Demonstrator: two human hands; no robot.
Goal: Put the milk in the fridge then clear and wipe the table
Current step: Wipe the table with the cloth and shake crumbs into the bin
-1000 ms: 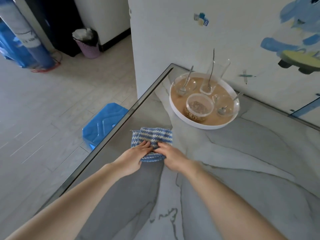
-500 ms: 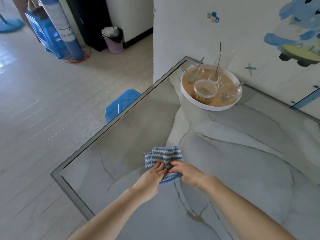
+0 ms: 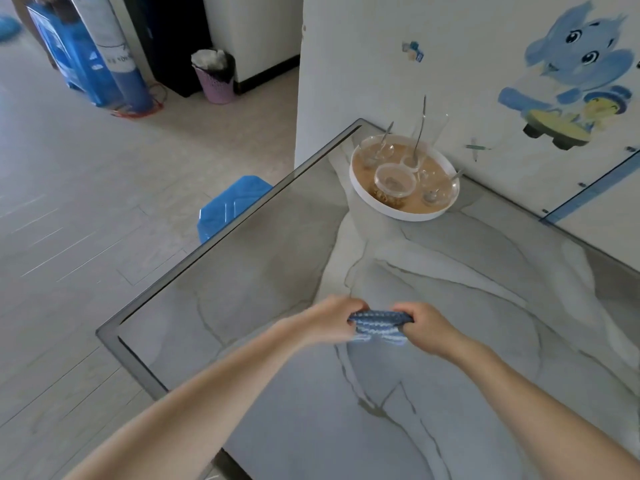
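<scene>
Both hands have closed on the cloth: the left hand and the right hand each curl their fingers round one end, knuckles up, with the blue-and-white striped fabric bunched into a short roll between them. A second ago it lay spread on the tabletop under the fingertips, farther out toward the tray. It has since been drawn back toward the person and gathered up. Whether its lower fold touches the surface cannot be told.

That likely means one wiping pass has ended and the cloth is being refolded or lifted for the next. Clearing is not done, since the tray with its clear bowls and spoons sits well beyond the hands by the wall. No milk shows anywhere.

Left of the left hand, the dark-framed edge runs diagonally away to the far corner beside the tray, and the near corner lies out to that hand's left. A blue stool stands on the floor just past that edge. Bare marble spreads ahead of both hands up to the tray, and widely to the right of the right hand, so strokes forward or rightward have room. A leftward one would soon run off the edge.
</scene>
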